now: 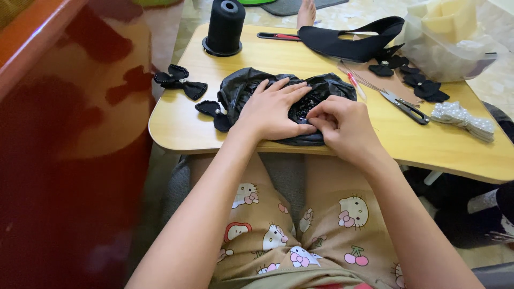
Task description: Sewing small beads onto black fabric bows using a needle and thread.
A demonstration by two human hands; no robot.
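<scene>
A crumpled black plastic bag (241, 88) lies on a small wooden lap table (176, 126), with small shiny black pieces showing in its opening (302, 107). My left hand (273, 109) lies flat on the bag, fingers spread. My right hand (342, 123) sits at the bag's near right edge, fingertips pinched together at the opening; whether they hold a piece is hidden.
Black fabric bows (179, 80) lie left of the bag, more bows (423, 85) at the right. A black thread cone (225, 27), scissors (404, 107), a black fabric band (348, 43), a pearl strip (463, 120) and a clear bag of yellow foam (447, 37) ring the table.
</scene>
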